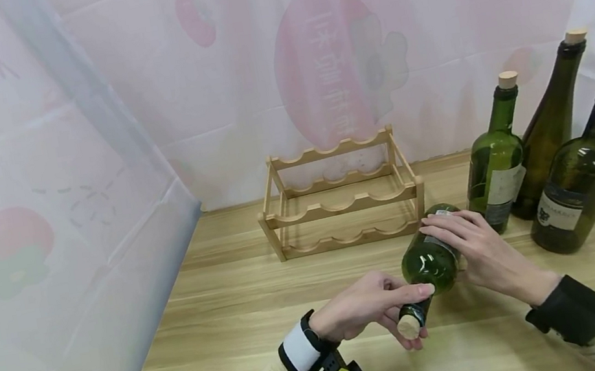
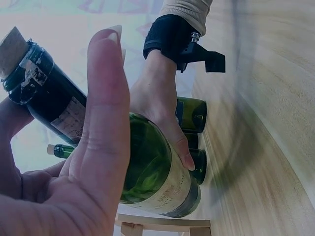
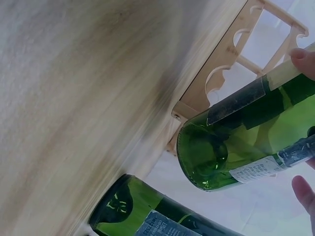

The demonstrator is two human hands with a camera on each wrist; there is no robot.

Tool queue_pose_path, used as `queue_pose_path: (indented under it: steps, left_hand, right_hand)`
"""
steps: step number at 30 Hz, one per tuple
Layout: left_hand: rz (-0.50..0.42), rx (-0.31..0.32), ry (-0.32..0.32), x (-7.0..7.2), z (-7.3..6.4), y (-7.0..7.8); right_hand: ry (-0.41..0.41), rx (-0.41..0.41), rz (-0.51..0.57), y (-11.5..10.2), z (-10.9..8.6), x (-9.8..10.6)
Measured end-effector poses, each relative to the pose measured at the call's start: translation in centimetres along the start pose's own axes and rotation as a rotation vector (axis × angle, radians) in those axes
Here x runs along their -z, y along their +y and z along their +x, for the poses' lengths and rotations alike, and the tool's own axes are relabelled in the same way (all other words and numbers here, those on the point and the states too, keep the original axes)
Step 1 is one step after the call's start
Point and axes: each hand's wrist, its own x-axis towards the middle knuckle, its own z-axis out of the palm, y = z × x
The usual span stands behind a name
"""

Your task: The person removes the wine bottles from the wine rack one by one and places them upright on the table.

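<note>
A green wine bottle (image 1: pixel 428 265) with a cork in its neck is held tilted above the table, neck toward the person. My left hand (image 1: pixel 367 302) grips the neck, thumb laid along the top and fingers beneath. Around the body near the base, my right hand (image 1: pixel 482 250) holds the bottle. In the left wrist view the cork (image 2: pixel 13 51) and dark neck pass behind the left thumb. The right wrist view shows the bottle's base (image 3: pixel 202 152) and labels, with only some fingertips at the right edge.
A two-tier wooden wine rack (image 1: pixel 362 201) with scalloped rails stands behind the held bottle, against the curtain (image 1: pixel 188 98). To the right stand three corked bottles: a green one (image 1: pixel 499 171), a tall brownish one (image 1: pixel 552 116) and a wide dark one (image 1: pixel 583 183). The wooden table (image 1: pixel 227 328) lies below.
</note>
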Motion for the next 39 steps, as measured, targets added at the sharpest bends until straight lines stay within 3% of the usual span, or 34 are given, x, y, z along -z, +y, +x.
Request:
queue_pose_path:
  steps: [8,17,28,39]
  left_hand:
    - [0.017,0.008,0.032,-0.2,0.4,0.2]
    - [0.015,-0.002,0.007,-0.2,0.7,0.2]
    - [0.029,0.016,0.03,-0.3,1.1,0.7]
    - [0.036,0.005,0.049,-0.3,1.5,1.3]
  right_hand:
    - [-0.008,-0.012,0.012,0.3,-0.1,0.0]
    - [-0.024,-0.039,0.02,0.5,-0.3,0.1]
    - [-0.004,-0.037,0.028,0.6,-0.3,0.2]
    - [-0.02,-0.094,0.059,0.7,-0.6,0.4]
